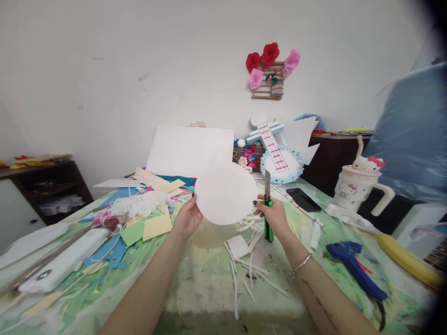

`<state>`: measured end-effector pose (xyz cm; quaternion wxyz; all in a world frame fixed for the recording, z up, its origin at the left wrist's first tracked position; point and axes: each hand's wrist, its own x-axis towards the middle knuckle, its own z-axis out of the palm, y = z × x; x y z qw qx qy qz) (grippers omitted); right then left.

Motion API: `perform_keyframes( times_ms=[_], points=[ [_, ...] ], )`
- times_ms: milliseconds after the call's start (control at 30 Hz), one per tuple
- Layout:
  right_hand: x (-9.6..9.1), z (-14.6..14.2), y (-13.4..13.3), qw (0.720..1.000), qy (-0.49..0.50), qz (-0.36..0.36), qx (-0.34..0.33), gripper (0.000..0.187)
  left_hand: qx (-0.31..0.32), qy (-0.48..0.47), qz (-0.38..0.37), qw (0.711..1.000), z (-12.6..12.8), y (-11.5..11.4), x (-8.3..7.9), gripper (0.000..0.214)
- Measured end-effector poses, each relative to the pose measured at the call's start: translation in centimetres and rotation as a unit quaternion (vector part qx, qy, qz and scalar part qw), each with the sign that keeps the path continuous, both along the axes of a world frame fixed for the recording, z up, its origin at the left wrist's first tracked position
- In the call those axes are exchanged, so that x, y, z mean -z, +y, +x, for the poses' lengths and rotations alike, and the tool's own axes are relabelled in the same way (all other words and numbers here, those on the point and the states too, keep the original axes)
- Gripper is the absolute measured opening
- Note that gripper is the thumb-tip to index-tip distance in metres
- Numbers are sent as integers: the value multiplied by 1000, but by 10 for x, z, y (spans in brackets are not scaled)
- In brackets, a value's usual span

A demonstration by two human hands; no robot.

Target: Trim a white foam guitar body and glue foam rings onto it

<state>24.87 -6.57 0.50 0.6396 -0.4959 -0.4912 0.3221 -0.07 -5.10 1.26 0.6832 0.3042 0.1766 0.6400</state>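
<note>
A white disc, like thin foam board or card, is raised above the table between my two hands. My left hand pinches its left edge, thumb in front. A green and black utility knife with its blade out and pointing up is in my right hand. The fingertips of that hand also meet the disc's right edge. Below lie curved white offcut strips and a small white square piece.
Left of me are coloured papers, white string and a long white device. At right are a blue glue gun, a yellow object, a phone and a cup. Behind stand a white board and a banjo-like craft.
</note>
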Motion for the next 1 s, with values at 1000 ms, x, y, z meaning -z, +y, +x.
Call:
perform_keyframes(
  times_ms=[1000],
  points=[
    [3, 0, 0, 1000, 2, 16, -16, 30, -5, 54, 31, 998, -1, 1, 8, 18]
  ],
)
